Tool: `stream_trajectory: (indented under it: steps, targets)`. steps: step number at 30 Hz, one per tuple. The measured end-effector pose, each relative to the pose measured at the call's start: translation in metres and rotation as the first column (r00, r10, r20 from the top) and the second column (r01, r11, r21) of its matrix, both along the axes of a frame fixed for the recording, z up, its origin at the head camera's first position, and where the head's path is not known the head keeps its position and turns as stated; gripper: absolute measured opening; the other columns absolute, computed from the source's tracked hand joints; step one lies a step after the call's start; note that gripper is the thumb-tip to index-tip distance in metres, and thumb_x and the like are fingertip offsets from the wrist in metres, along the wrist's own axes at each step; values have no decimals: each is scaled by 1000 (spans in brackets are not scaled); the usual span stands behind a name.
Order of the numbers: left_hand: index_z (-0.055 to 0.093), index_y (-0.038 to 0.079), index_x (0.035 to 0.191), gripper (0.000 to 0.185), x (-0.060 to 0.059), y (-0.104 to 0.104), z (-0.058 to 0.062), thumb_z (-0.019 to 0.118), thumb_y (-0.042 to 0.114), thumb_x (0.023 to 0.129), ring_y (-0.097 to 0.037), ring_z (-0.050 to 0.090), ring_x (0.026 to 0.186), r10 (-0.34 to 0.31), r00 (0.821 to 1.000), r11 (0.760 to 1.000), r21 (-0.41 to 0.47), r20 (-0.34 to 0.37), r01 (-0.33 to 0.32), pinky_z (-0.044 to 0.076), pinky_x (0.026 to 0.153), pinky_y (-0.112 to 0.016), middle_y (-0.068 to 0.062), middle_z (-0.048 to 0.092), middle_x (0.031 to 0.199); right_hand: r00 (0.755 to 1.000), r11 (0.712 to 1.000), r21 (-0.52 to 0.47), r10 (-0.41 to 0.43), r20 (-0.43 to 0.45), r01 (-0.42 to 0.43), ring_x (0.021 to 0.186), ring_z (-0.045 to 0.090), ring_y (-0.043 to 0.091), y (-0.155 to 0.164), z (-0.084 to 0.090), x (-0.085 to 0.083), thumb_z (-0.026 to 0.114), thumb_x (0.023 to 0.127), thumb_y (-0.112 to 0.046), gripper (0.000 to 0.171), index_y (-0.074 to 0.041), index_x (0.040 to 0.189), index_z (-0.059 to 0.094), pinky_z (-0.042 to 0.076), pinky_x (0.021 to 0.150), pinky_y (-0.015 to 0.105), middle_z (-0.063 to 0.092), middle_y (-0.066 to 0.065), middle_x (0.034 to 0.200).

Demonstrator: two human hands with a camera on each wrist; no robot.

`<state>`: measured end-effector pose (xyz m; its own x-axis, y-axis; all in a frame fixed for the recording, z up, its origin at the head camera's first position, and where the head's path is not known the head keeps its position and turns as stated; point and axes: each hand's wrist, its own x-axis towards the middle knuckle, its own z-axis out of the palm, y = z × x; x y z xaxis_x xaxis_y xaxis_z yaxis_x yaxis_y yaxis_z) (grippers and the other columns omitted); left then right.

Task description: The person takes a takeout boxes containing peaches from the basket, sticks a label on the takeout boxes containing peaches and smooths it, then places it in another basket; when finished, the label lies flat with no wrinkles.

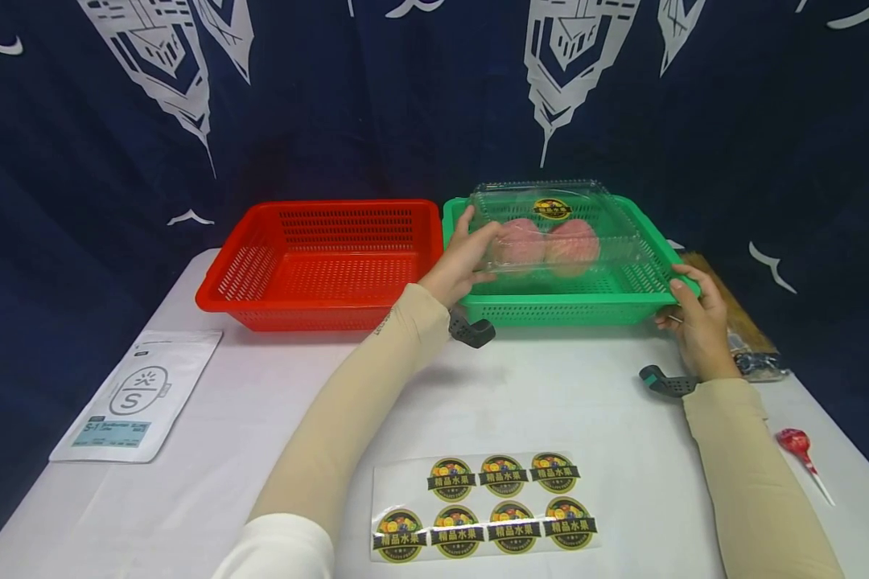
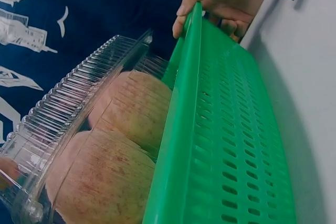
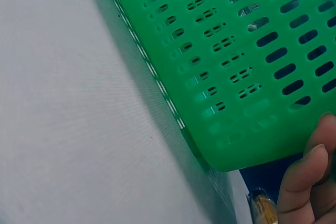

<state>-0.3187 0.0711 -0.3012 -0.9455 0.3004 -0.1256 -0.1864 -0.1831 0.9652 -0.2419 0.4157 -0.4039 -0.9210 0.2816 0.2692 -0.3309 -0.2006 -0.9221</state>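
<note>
My left hand [image 1: 463, 261] grips the left end of a clear plastic fruit box [image 1: 626, 248], which sits tilted in the green basket [image 1: 550, 310]. Inside the box lie two round, pinkish-red fruits [image 2: 102, 179], side by side. A black and gold round sticker [image 1: 553, 209] is on its lid. At the basket's right front corner, my right hand [image 1: 702, 322] pinches the rim, thumb over the edge. The left wrist view shows this right hand [image 2: 226, 1] at the far end of the rim, while only a fingertip of the left hand shows at the left edge.
A red basket [image 1: 319, 318] stands left of the green one. The white pouch [image 1: 137, 398] lies at the table's left, a sheet of round stickers [image 1: 485, 507] in front. On the right are a brown package [image 1: 731, 310] and a red lollipop [image 1: 794, 441].
</note>
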Motion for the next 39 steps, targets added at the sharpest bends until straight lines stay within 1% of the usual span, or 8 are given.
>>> stream_trajectory:
  steps: [3,6,13,19,25,32,36,39]
  targets:
    - [9,34,175,91,-4,6,0,60,19,102,-48,47,147,-5,1000,1000,-17,8,5,46,117,-61,-12,28,175,1000,1000,-3,-2,2,2,66,63,10,0,0,0,62,111,-14,25,-21,134,67,54,57,19,59,1,100]
    - [7,34,175,91,-7,11,1,60,18,102,-44,45,149,-14,1000,999,-33,17,15,44,118,-61,-14,32,174,1000,1000,-4,-1,-1,1,66,64,10,0,0,1,62,111,-14,24,-21,134,67,54,56,19,59,1,100]
    - [6,31,176,92,-10,19,-6,59,14,103,-40,32,158,11,999,998,-60,37,-9,40,121,-65,-12,18,178,1000,1000,3,0,-4,0,66,63,9,0,0,1,63,110,-15,25,-20,135,66,54,57,19,58,3,105]
    - [8,24,176,91,-8,24,-14,59,8,102,-43,37,154,39,999,995,-90,11,-38,37,122,-66,-18,18,178,1000,1000,9,-5,-7,6,66,63,10,0,0,1,62,111,-15,26,-20,136,65,54,56,19,57,3,104]
    - [11,22,176,86,-8,26,-17,58,7,105,-41,38,153,53,999,994,-96,14,-51,35,123,-63,-15,9,180,1000,1000,21,-9,-16,9,65,63,10,-1,0,1,62,111,-16,26,-19,137,64,54,57,19,58,3,101]
    - [11,19,175,81,-8,28,-17,57,11,109,-42,19,163,45,999,990,-133,9,-43,20,126,-72,-16,11,180,1000,1000,18,3,-23,-3,65,62,10,0,0,2,61,111,-15,27,-19,138,63,54,57,19,58,3,101]
    - [13,16,175,80,-10,29,-18,59,11,110,-40,21,162,59,998,985,-162,7,-58,22,129,-63,-16,14,179,1000,1000,11,5,-24,-5,65,62,10,-1,0,2,61,111,-15,27,-19,138,64,54,57,19,58,3,100]
    - [13,14,175,80,-13,29,-18,60,14,111,-38,22,163,49,998,978,-203,27,-43,22,131,-57,-15,15,179,1000,1000,7,6,-24,-6,65,62,10,-1,0,2,61,111,-15,26,-19,137,64,54,57,19,58,2,100]
